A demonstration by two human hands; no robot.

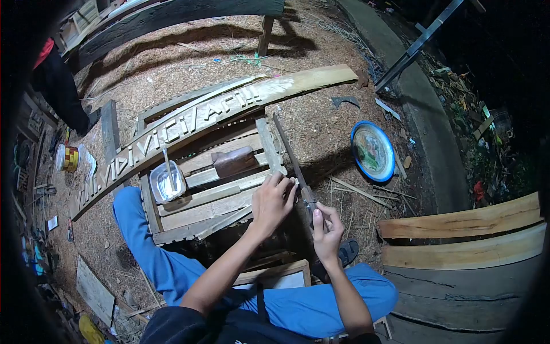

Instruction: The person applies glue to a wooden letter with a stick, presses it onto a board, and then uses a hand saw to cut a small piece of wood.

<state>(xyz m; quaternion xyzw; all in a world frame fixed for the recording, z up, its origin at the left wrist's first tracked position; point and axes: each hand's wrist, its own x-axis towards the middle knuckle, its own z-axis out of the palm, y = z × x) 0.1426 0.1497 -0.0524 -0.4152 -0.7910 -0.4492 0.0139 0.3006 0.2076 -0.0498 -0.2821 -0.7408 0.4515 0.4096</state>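
Note:
My right hand (327, 232) is closed round the near end of a long, narrow, saw-like tool (292, 150), which points away from me past the right side of a slatted wooden crate (229, 195). Beside the tool, my left hand (274, 202) has its fingers bent together over the crate's right edge. A small pale piece (297, 182) shows at its fingertips; its kind is unclear. On the slats lies a brown wooden block (234, 162). A clear plastic tub (167, 184) with white contents and a brush-like stick (168, 157) stands at the crate's left.
A curved board (195, 123) with raised wooden letters lies across the crate's far side. Right of it on the shavings is a blue-rimmed round tray (394, 157). Pale planks (464, 246) lie at the right. A bench (183, 23) and another person's leg (63, 86) are farther off.

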